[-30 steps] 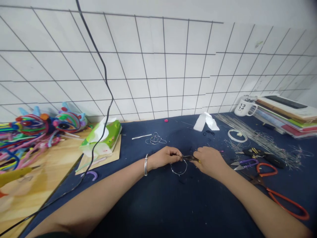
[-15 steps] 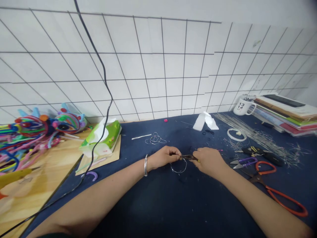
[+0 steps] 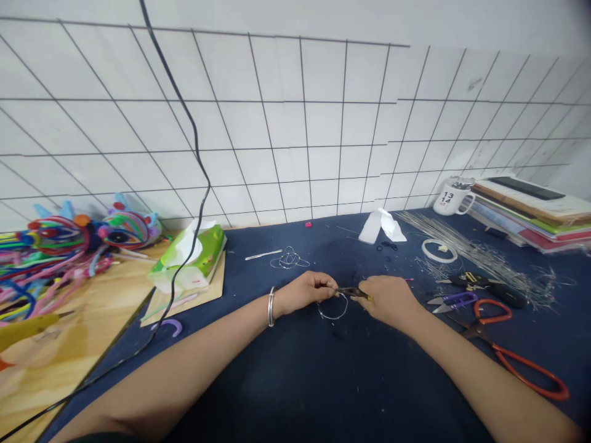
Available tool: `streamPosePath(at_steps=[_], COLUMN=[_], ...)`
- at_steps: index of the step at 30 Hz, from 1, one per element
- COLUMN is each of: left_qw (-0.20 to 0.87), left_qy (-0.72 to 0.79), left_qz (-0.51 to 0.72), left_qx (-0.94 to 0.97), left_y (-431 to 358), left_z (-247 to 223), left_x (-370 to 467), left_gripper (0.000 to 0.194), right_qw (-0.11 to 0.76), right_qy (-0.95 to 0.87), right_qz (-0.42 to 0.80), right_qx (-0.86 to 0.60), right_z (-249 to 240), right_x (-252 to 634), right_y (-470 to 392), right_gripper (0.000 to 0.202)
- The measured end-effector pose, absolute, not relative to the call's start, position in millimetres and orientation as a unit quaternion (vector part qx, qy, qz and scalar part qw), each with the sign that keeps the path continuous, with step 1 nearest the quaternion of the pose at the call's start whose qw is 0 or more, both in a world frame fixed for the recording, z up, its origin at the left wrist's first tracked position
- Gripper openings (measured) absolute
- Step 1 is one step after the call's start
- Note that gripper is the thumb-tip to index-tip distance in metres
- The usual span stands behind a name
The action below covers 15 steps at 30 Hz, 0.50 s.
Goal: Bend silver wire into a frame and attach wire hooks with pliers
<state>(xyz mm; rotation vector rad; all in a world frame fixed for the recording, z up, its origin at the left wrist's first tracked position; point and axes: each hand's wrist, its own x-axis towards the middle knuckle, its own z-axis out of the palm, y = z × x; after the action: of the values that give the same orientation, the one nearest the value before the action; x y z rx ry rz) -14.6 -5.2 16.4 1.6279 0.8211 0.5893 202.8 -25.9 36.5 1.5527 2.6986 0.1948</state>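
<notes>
My left hand (image 3: 308, 291) pinches a ring of thin silvery wire (image 3: 333, 317), which hangs below the fingertips. In my right hand (image 3: 388, 298) is a pair of pliers (image 3: 349, 291), its dark jaws pointing left and meeting the wire at the left fingertips. Only a bit of yellow handle shows; the rest is covered by the right fingers. Exactly how the jaws grip the wire is too small to tell. Just beyond the left hand lies another bent wire shape (image 3: 289, 259) on the dark blue cloth (image 3: 295, 381), beside a short bundle of straight wires (image 3: 263, 255).
On the right lie orange-handled scissors (image 3: 521, 357), purple snips (image 3: 455, 301), black-handled cutters (image 3: 484, 283), a white ring (image 3: 439, 250) and loose wires (image 3: 466, 249). A mug (image 3: 453, 197) stands behind. At left are a green tissue pack (image 3: 194, 255), a black cable (image 3: 196, 141) and a yellow glue gun (image 3: 28, 331).
Both hands keep the wire ring and pliers in nearly the same place. The view has shifted very slightly.
</notes>
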Motion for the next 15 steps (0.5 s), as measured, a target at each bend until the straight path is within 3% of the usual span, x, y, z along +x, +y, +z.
streamPosePath(at_steps=[15], left_qw=[0.626], left_qy=[0.333], left_qz=[0.299], left_qx=[0.638], left_y=[-2.0], left_z=[10.4], left_x=[-15.4], left_gripper=[0.014], right_qw=[-0.007], right_qy=[0.858], right_qz=[0.065], right_qx=[0.509], right_z=[36.0], right_x=[205.2], right_y=[-21.9], right_gripper=[0.035])
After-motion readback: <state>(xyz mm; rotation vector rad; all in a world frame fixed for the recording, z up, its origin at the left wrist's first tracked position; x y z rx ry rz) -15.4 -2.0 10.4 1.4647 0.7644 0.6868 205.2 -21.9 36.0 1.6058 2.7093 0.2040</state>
